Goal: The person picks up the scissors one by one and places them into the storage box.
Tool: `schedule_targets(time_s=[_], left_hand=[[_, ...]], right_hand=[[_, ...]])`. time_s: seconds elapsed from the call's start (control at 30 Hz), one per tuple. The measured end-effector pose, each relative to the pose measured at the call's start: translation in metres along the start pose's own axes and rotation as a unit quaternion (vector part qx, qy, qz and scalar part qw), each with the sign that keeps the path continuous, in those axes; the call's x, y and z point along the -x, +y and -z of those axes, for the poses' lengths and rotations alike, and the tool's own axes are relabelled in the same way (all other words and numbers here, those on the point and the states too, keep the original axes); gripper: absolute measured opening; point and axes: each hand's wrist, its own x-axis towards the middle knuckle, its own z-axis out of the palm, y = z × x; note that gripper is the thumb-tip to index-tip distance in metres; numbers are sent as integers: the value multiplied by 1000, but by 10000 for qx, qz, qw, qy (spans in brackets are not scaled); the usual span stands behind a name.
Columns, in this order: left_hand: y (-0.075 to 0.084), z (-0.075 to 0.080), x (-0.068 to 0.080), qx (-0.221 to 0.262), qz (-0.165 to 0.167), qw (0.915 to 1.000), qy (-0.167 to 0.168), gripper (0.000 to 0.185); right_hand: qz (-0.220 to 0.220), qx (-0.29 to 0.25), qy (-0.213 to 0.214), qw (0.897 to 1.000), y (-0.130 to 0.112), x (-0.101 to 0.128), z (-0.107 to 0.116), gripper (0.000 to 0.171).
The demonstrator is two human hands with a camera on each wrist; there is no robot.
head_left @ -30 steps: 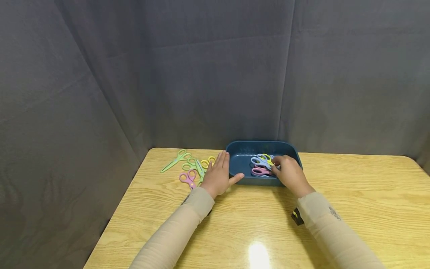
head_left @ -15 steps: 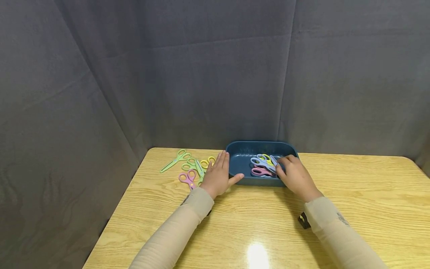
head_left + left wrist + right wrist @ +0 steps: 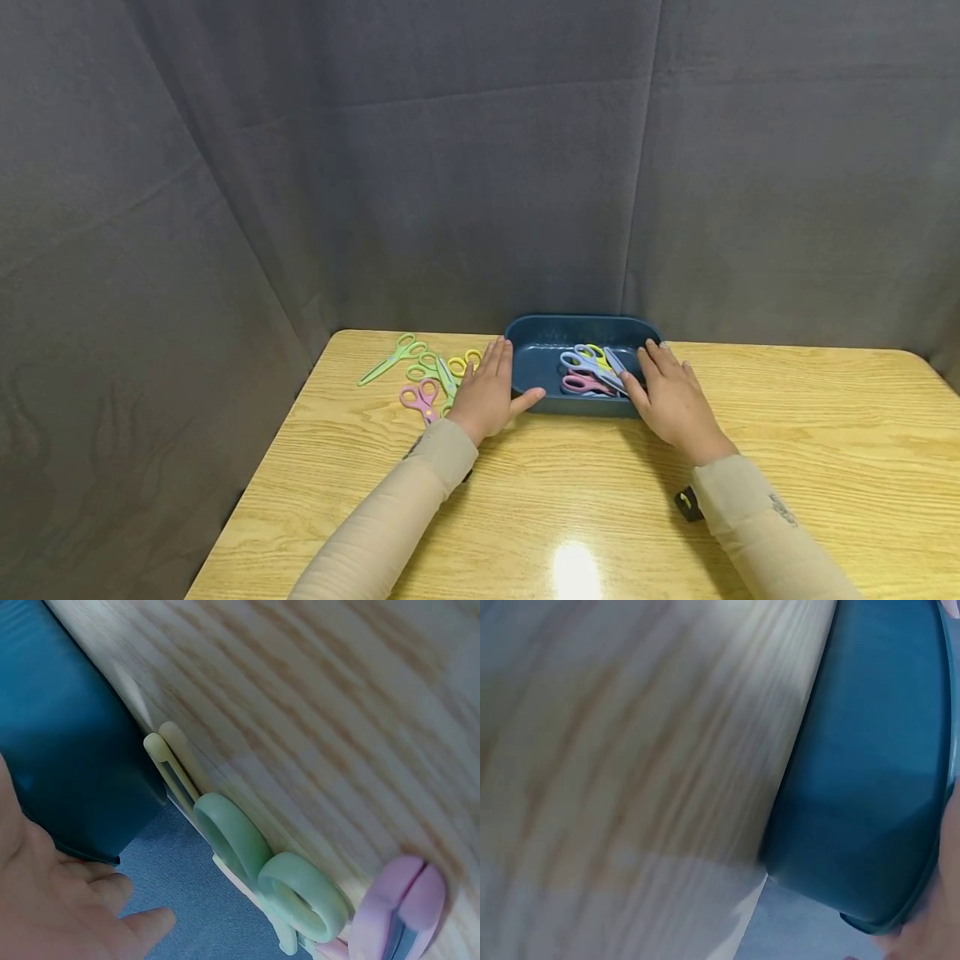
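Note:
A dark blue bin (image 3: 536,367) stands at the table's far edge. Inside, toward its right half, lie blue scissors (image 3: 579,361), pink scissors (image 3: 581,382) and yellow scissors (image 3: 602,360). My left hand (image 3: 487,392) rests against the bin's left end, fingers straight and thumb over the front rim. At the right end, my right hand (image 3: 677,407) touches the rim with extended fingers, its thumb reaching over the front corner. In the right wrist view, that hand (image 3: 930,907) overlaps the rim of the bin (image 3: 870,765). Neither hand holds any scissors.
Left of the bin lie green scissors (image 3: 390,360), another green pair (image 3: 446,377), purple scissors (image 3: 420,397) and yellow scissors (image 3: 465,362), partly behind my left hand. A grey curtain (image 3: 480,167) hangs behind the wooden table (image 3: 585,483).
My right hand has let go of the scissors in the bin, drawn back to the right and straightened its fingers along the right end. My left hand has stayed in place.

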Motion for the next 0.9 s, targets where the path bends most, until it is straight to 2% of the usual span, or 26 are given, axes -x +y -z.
schedule_targets(time_s=[0.5, 0.9], left_hand=[[3, 8, 4, 161, 44, 9999, -26, 96], [3, 7, 4, 243, 129, 9994, -229, 96]], right_hand=[[-154, -62, -304, 9994, 4, 1, 4, 93], [-201, -154, -294, 9992, 3, 0, 1, 96]])
